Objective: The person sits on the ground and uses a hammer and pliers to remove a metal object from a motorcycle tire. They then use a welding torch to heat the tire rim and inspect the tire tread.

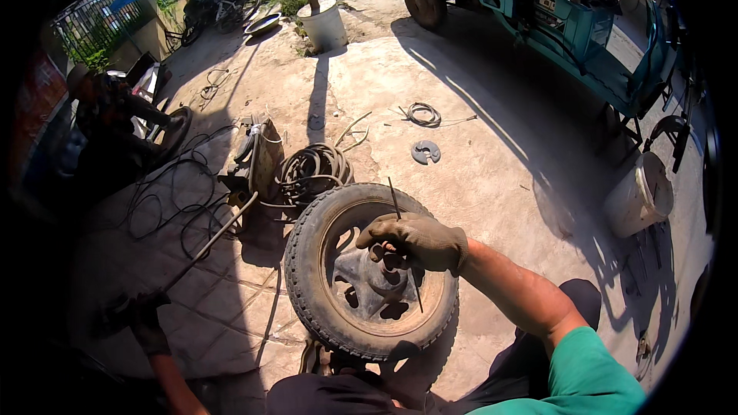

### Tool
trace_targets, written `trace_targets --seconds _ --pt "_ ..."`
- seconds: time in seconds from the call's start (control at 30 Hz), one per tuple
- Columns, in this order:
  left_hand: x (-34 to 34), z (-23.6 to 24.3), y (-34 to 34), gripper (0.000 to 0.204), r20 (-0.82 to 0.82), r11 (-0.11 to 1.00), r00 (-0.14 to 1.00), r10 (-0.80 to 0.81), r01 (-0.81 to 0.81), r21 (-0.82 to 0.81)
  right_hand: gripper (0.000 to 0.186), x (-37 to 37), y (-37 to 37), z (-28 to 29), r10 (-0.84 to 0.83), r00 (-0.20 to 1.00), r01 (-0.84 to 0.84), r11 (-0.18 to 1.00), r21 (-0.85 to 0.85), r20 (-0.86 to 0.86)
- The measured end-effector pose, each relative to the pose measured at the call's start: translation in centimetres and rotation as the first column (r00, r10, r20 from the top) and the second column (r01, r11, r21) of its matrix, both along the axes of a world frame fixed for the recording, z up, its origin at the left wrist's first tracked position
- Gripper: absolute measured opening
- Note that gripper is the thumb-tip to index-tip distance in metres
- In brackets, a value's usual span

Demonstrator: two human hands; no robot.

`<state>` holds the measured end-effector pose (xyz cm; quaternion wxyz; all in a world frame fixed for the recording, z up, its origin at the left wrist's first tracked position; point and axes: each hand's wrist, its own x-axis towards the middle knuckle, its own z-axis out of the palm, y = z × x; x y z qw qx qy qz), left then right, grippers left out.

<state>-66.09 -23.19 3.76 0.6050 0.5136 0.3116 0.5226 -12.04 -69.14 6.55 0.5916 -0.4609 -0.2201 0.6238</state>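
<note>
A wheel with a worn black tyre [311,292] and a rusty rim lies in front of me. Over its hub, my right hand [419,241], in a brown glove, is closed. A thin dark rod [395,198] sticks up past the fingers, and a thin length shows below them. Rusty round metal pieces [377,252] show at the fingertips; whether they are held or part of the hub I cannot tell. At the left, in deep shadow, my gloved left hand [146,324] is closed around a dark object, its kind unclear. A long tan cable or rod [209,247] runs up from there.
Beyond the wheel sit a coiled hose or cable [311,169] and a boxy machine [261,157]. A notched grey disc [425,152] and a wire coil [423,114] lie on concrete. A white bucket [642,196] stands right; a teal three-wheeled vehicle [538,19] is parked behind.
</note>
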Motion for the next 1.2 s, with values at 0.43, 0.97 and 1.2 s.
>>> trace_targets --seconds 0.43,0.97,1.2 --pt "14.0 1.7 -2.5 0.019 0.422 0.945 0.881 -0.216 0.297 -0.137 0.025 -0.1 -0.2 -1.1 0.056 0.986 -0.055 0.998 -0.012 0.160" --pt "38.4 7.2 -15.6 0.037 0.060 0.752 0.794 -0.605 0.594 -0.285 0.043 -0.2 6.0 4.0 -0.134 0.844 0.138 0.990 0.031 0.519" --pt "38.3 9.0 -15.2 0.038 0.038 0.819 0.854 -0.518 0.509 -0.264 0.062 -2.5 17.1 6.4 -0.218 0.092 0.133 0.970 0.205 0.972"
